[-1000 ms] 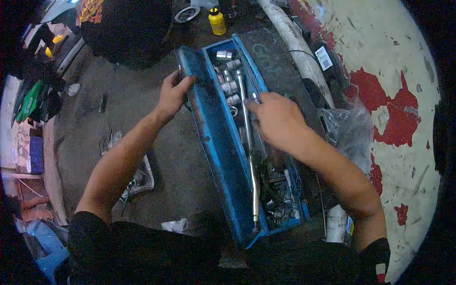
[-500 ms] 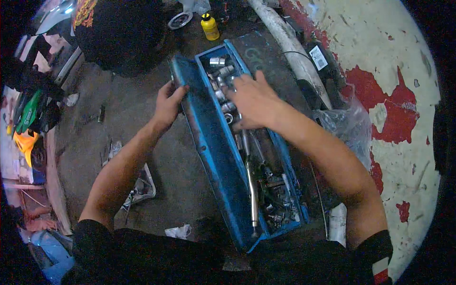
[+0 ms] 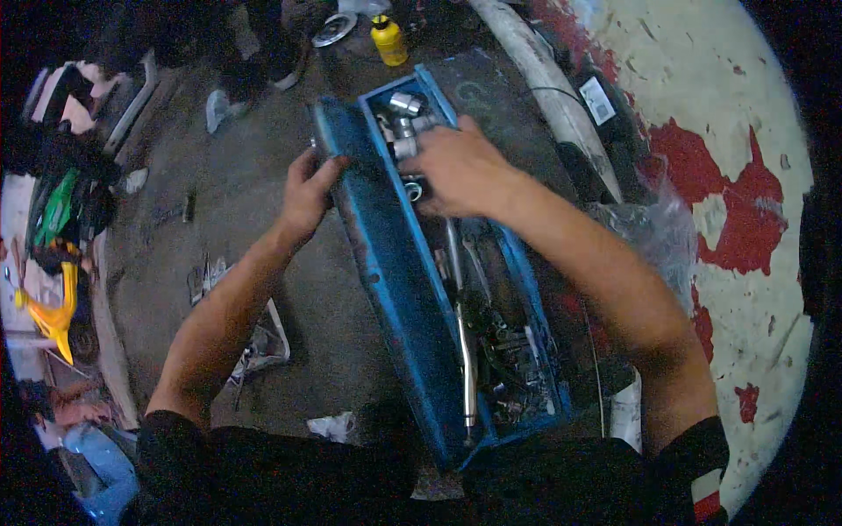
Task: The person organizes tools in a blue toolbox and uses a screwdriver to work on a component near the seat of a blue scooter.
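Note:
A long blue metal toolbox (image 3: 526,289) lies open, its hinged lid (image 3: 373,254) swung to the left. My left hand (image 3: 307,197) grips the lid's outer edge near the far end, thumb on top and fingers behind it. Over the far half of the box, my right hand (image 3: 465,171) reaches in with fingers apart among chrome sockets (image 3: 405,104); its fingertips are partly hidden. Beneath that hand a dark-ended socket (image 3: 413,190) shows. A long chrome-handled tool, perhaps a ratchet (image 3: 467,368), lies lengthwise in the nearer half, beside small loose metal pieces (image 3: 526,394).
A yellow bottle (image 3: 388,42) stands beyond the box, near a round metal disc (image 3: 334,31). Right of the box lie a whitish pole (image 3: 548,92) and clear plastic (image 3: 653,241). A metal frame part (image 3: 276,337) is on the left. Another person's dark legs (image 3: 254,44) show at the top.
My right hand has shifted slightly farther and left among the sockets, and some sockets have moved. The left hand stays on the lid. The dark-clothed person has moved back at the top.

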Demonstrator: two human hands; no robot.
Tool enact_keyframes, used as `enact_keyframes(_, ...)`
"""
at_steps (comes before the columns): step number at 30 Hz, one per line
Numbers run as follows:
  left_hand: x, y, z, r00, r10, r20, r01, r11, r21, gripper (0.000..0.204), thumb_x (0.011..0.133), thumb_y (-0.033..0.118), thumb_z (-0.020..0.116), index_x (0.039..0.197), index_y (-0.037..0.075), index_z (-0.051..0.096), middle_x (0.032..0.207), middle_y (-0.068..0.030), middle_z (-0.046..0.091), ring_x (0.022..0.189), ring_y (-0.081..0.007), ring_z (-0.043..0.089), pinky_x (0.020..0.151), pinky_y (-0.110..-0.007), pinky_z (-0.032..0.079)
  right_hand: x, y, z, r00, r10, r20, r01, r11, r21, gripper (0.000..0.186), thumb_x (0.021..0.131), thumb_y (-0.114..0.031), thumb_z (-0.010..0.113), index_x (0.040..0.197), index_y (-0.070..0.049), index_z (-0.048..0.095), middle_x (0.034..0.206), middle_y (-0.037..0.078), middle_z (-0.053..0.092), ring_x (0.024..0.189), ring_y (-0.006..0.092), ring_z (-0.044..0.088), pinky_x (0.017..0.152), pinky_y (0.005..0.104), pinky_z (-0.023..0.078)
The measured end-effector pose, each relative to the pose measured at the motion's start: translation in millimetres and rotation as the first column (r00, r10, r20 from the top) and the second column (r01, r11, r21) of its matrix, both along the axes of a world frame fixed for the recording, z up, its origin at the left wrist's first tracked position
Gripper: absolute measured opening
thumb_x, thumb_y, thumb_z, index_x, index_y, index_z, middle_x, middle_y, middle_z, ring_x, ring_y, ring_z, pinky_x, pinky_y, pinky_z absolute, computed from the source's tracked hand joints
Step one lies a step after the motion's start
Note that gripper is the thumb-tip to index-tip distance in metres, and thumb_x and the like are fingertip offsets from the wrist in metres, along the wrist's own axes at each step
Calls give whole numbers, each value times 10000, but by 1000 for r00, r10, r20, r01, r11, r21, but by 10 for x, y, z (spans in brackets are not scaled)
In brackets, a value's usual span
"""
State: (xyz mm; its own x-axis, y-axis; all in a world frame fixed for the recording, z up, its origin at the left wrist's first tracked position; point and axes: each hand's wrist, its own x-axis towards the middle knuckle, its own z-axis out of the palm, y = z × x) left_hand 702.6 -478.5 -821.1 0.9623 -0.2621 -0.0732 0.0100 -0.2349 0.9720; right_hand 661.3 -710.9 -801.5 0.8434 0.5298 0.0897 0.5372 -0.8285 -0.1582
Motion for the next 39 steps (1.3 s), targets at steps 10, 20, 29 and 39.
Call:
enact_keyframes(10, 129, 173, -189, 999, 31, -6, -31, 999, 43, 396, 844, 282, 563, 1086, -29, 527, 994, -90, 587, 933, -187, 534, 860, -312, 400, 119, -189, 83, 976, -165, -141, 192, 960, 204, 329, 652, -245, 655, 900, -35, 606, 852, 205, 612, 868, 362, 591, 786, 462, 457)
enact_keyframes(20, 88, 176, -170, 998, 59, -20, -59, 998, 4, 402, 837, 288, 565, 1079, -30, 522, 981, -89, 578, 893, -186, 535, 800, -310, 420, 132, -281, 61, 945, -240, -221, 301, 902, 308, 358, 657, -330, 670, 818, -12, 635, 776, 231, 617, 793, 386, 604, 742, 442, 482)
enact_keyframes(29, 56, 60, -126, 993, 115, 24, -115, 993, 5, 366, 842, 288, 566, 1047, -15, 541, 921, -78, 592, 815, -155, 554, 713, -285, 453, 174, -126, 208, 935, -249, -252, 278, 956, 89, 313, 712, -287, 647, 904, -39, 653, 880, 217, 626, 855, 368, 605, 783, 433, 479)
enact_keyframes(39, 83, 75, -92, 999, -50, -16, 50, 999, -5, 286, 829, 231, 596, 1025, 27, 557, 862, -38, 602, 767, -130, 562, 687, -280, 464, 550, -72, 309, 933, -221, -283, 245, 968, 55, 317, 707, -228, 535, 850, 35, 640, 873, 263, 612, 842, 374, 608, 778, 436, 482)
